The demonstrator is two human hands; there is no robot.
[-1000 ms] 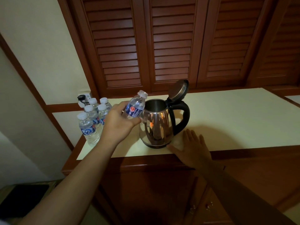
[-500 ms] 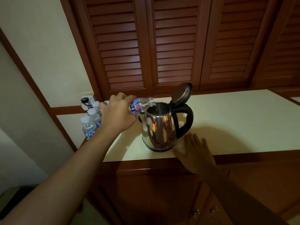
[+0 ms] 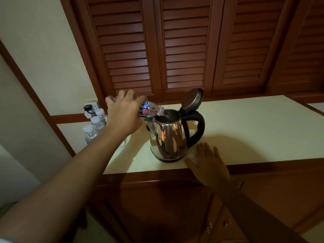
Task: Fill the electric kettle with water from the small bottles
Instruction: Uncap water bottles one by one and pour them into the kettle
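Note:
A shiny steel electric kettle [image 3: 168, 137] with a black handle stands near the front edge of the cream countertop [image 3: 254, 130], its lid [image 3: 192, 99] hinged up and open. My left hand [image 3: 123, 115] grips a small clear water bottle [image 3: 150, 110] with a blue and red label, tipped nearly level with its neck over the kettle's mouth. My right hand [image 3: 209, 163] lies flat, fingers spread, on the counter's front edge just right of the kettle's base. Several more small capped bottles [image 3: 95, 125] stand at the far left, partly hidden by my left arm.
A wall socket with a black plug [image 3: 90, 107] sits behind the bottles. Dark wooden louvred doors [image 3: 175, 46] rise behind the counter. Wooden cabinet fronts with small knobs [image 3: 217, 225] are below the counter edge.
My left hand has tipped the bottle from tilted upward beside the kettle to nearly level, neck over the open mouth. The right hand has stayed flat on the counter.

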